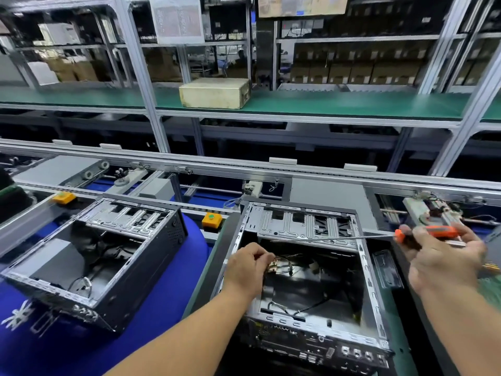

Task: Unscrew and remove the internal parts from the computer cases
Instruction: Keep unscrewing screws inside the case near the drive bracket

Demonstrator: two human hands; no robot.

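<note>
Inside the open computer case (306, 267) on the counter (208, 270), the left hand (248, 267) pinches a small bundle of wires (282, 264) near the upper left corner. Right hand (444, 256) curls around an orange-handled screwdriver (423, 232), its shaft lying over the drive bay. Wires likely handle light, limp and fragile (best taken at the connector, not mid-strand); case edges look stiff and possibly sharp. A second case (95, 256) sits well apart, left

You've got two open computer cases on the conveyor line (284, 170): left case (92, 256) on a blue pad (173, 289), right case (306, 280) beside it.
</note>
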